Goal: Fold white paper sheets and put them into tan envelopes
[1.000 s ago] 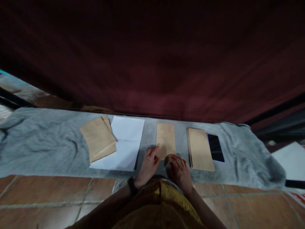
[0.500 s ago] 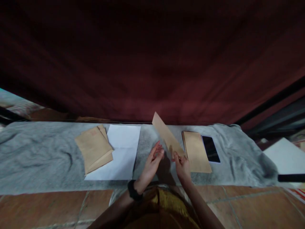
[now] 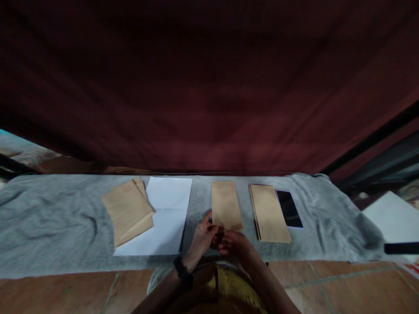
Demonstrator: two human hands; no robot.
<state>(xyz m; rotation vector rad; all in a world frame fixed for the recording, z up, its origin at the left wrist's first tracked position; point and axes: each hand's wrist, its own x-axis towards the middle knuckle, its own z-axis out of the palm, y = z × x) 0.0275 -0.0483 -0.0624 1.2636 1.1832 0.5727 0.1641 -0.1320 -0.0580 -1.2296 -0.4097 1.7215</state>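
Observation:
A brown paper envelope (image 3: 225, 203) lies in front of me with its long side pointing away and small red print near its far right corner. At its near left corner is my left hand (image 3: 203, 235), wearing a dark wristband, with thumb and fingers closed on the paper. My right hand (image 3: 235, 245) is curled against the near edge, its fingers partly in shadow. To the right rests a neat stack of brown envelopes (image 3: 270, 213). Farther left, several brown envelopes (image 3: 129, 207) overlap a creased white paper sheet (image 3: 168, 222).
A phone (image 3: 290, 209) with a dark screen and pale purple edge lies right of the stack. Grey cloth (image 3: 59, 218) covers the bench. A dark red curtain (image 3: 209, 96) hangs behind it, and a white panel (image 3: 393, 216) stands at the far right.
The envelope in my right hand has come down from a slanted, raised position and turned its broad face up. My left hand has moved from beside it onto its near edge.

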